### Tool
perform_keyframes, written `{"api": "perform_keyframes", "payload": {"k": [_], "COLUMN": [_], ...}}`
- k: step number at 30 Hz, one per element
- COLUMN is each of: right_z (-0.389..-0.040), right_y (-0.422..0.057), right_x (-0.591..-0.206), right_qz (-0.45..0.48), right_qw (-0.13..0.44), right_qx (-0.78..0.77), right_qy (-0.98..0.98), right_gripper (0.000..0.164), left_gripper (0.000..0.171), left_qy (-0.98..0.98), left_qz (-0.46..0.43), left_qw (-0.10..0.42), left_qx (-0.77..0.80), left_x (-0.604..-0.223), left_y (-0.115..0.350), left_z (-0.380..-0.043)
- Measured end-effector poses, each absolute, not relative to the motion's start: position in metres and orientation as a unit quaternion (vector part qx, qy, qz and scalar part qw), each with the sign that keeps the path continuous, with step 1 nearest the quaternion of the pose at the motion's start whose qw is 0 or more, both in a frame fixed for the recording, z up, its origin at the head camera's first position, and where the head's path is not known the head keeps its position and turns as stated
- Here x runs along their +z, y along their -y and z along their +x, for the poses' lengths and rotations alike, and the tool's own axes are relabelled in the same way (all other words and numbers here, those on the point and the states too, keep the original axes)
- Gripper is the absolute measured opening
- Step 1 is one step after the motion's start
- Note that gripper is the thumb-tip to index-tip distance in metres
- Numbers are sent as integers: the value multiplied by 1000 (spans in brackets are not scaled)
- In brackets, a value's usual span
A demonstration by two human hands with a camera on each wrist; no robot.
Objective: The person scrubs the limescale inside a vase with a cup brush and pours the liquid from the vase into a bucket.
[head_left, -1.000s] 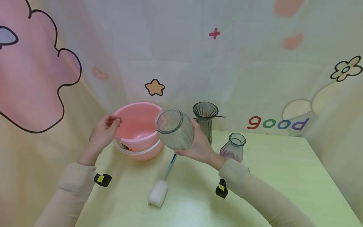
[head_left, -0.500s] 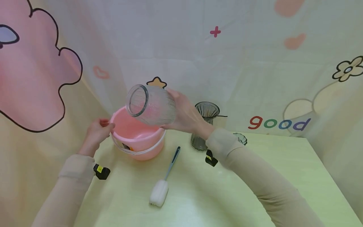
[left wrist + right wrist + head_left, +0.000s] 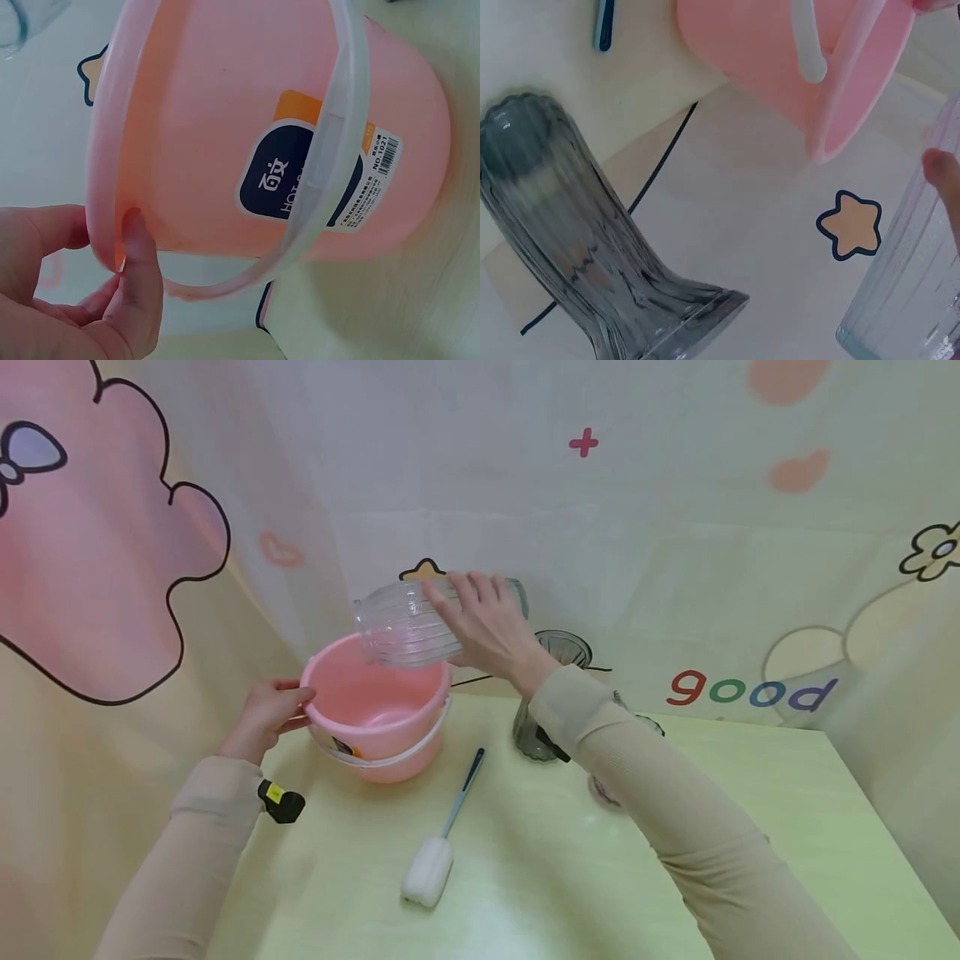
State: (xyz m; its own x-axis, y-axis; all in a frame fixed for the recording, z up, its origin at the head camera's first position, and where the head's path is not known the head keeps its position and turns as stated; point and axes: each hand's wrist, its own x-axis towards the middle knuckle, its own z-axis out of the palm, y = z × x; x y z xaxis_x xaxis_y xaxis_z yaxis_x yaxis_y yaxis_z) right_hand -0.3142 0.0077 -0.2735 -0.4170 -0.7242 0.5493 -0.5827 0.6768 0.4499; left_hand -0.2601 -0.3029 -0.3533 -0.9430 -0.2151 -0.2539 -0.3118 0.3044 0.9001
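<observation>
My right hand (image 3: 487,622) grips a clear ribbed glass vase (image 3: 405,622) from above and holds it tipped on its side. The vase's mouth points left over the pink bucket (image 3: 382,693), a little above its rim. In the right wrist view the vase (image 3: 915,277) shows at the right edge with a fingertip on its glass. My left hand (image 3: 273,714) pinches the bucket's left rim between thumb and fingers. In the left wrist view the left hand (image 3: 112,292) holds that rim close up, near the white handle (image 3: 337,135) and a printed label (image 3: 322,165).
A bottle brush (image 3: 442,835) with a white sponge head lies in front of the bucket. Behind my right forearm stand a tall grey glass vase (image 3: 531,735) and a smaller purplish vase (image 3: 606,793), both partly hidden. A printed curtain (image 3: 660,527) hangs behind the table.
My right hand has carried the clear vase left and up from beside the grey vase, over the bucket, and tipped it sideways. The left hand has taken hold of the bucket's rim.
</observation>
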Motion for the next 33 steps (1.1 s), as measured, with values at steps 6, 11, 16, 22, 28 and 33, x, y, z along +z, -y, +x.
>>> {"api": "perform_keyframes", "payload": {"k": [6, 11, 16, 22, 28, 33], "right_z": [-315, -318, -320, -318, -315, -315], "right_y": [-13, -16, -17, -14, -12, -11], "right_x": [-266, -261, -260, -261, -261, -262], "right_qz": [356, 354, 366, 365, 367, 368], "right_qw": [359, 375, 386, 388, 395, 392], "right_qx": [-227, -297, -347, -395, -417, -413], "right_qy": [832, 804, 772, 748, 732, 735], "right_gripper": [102, 95, 93, 98, 100, 99], "left_gripper": [58, 58, 58, 59, 58, 58], "left_qy": [-803, -807, -810, -813, -816, -816], "left_qz": [-182, -188, -194, -196, -197, -195], "left_qw": [45, 54, 65, 70, 68, 67], "left_qx": [566, 557, 550, 544, 540, 540], "left_x": [-353, -351, -350, -349, -348, -347], "left_y": [303, 304, 306, 305, 303, 303], "left_z": [-264, -265, -266, -265, -263, -262]}}
